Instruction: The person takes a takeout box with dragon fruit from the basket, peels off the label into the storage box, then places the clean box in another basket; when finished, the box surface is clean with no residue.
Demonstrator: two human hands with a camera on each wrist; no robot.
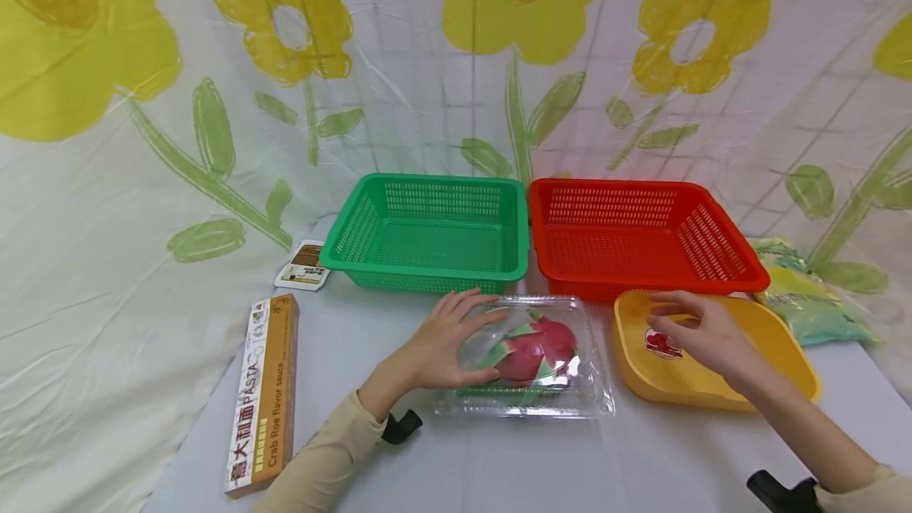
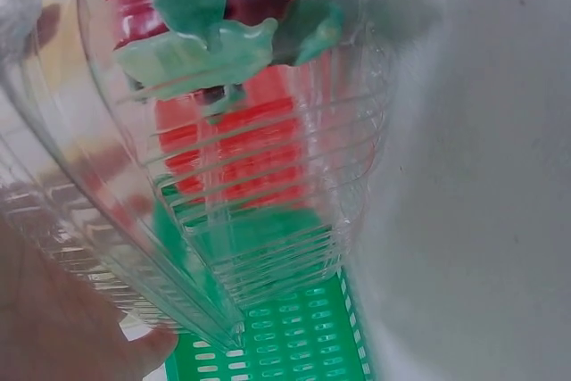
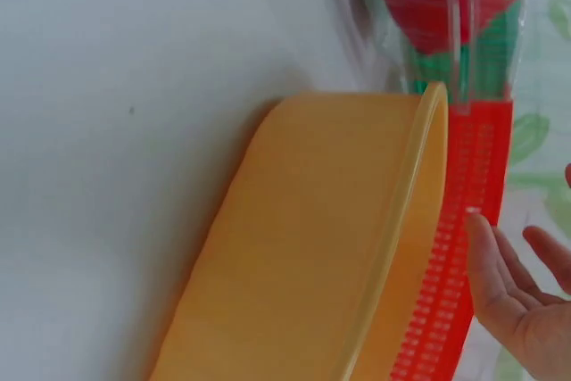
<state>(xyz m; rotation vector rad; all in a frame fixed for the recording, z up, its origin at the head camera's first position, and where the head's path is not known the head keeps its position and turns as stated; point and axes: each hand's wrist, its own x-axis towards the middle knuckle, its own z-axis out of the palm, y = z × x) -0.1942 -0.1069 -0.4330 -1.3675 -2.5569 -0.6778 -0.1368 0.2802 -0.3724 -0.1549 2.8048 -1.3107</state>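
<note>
A clear plastic clamshell box (image 1: 594, 382) lies on the table with a pink dragon fruit (image 1: 543, 351) with green scales inside it. My left hand (image 1: 445, 347) is at the box's left side, fingers spread along it and the thumb near the front. In the left wrist view, part of the left hand (image 2: 71, 318) shows beside the ridged box wall (image 2: 268, 247). Over a yellow plastic tub (image 1: 720, 366) with a red round label, my right hand (image 1: 701, 335) hovers with loosely bent fingers and nothing in them. The right wrist view shows that hand (image 3: 526, 310) above the tub's rim.
Behind the box stand a green basket (image 1: 427, 271) and a red basket (image 1: 641, 279), side by side. A pasta box (image 1: 264, 394) lies at the left, and a small brown-and-white packet (image 1: 305, 266) beside the green basket. Green-yellow bags (image 1: 812, 303) lie at the far right.
</note>
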